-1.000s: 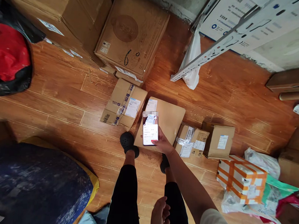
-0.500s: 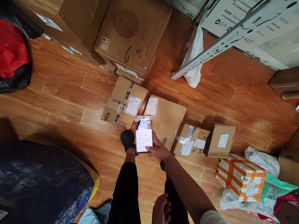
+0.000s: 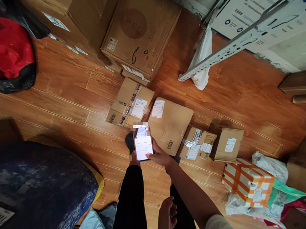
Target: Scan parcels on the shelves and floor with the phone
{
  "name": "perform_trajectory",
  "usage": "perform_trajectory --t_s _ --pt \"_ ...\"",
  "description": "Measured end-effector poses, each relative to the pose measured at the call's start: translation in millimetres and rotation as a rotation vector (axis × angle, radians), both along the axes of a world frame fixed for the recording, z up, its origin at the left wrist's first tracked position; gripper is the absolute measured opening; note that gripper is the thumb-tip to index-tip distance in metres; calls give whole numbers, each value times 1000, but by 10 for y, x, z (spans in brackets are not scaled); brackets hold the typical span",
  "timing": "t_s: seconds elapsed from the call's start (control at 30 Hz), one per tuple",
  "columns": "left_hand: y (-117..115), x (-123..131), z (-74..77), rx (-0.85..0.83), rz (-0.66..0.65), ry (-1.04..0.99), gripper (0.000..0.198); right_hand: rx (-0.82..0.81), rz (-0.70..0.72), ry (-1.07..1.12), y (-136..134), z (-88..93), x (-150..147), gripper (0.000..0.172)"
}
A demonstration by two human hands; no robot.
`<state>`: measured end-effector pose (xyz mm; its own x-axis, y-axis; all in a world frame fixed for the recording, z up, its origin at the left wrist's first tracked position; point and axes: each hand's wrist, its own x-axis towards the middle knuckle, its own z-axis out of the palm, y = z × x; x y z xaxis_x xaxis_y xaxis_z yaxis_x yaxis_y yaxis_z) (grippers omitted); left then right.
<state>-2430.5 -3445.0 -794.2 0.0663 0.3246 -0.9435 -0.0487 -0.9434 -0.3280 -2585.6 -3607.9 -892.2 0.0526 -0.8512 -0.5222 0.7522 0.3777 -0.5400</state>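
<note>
My right hand (image 3: 161, 154) grips a phone (image 3: 143, 144) with a lit screen, the thumb resting over the lower right of the display. My left hand (image 3: 167, 212) is low in the view, its fingers curled and nothing visible in them. Beyond the phone, a taped box (image 3: 130, 102) with a label lies on the left. Beside it is a flat wide carton (image 3: 171, 123), labelled at its upper left corner. Further right are a small box with black-and-white tape (image 3: 196, 143) and a plain box (image 3: 227, 143) with one label.
Large cartons (image 3: 140, 33) stand at the upper left, near a red bag (image 3: 12, 51). A metal shelf post (image 3: 229, 45) slants across the upper right. An orange-taped parcel (image 3: 247, 182) lies among bags at the right. A dark blue wrapped bundle (image 3: 38, 180) fills the lower left.
My right hand and the phone have moved slightly left and down. The floor and boxes appear shifted a little to the right. My left hand stays low with its fingers curled.
</note>
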Motion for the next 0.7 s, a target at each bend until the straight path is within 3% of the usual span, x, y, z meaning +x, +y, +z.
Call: perform_trajectory --t_s 0.2,0.37,0.53,0.7 --pt "-61 20 -19 53 67 13 58 44 -49 -80 -182 22 89 81" --pt "-123 59 -36 76 115 11 65 109 -91 -132 -293 -77 314 70" --pt "-284 70 -13 82 100 0 42 205 -202 -114 -446 -254 596 49" --pt "-487 83 89 106 51 -9 30 269 -336 -82 -707 -422 786 42"
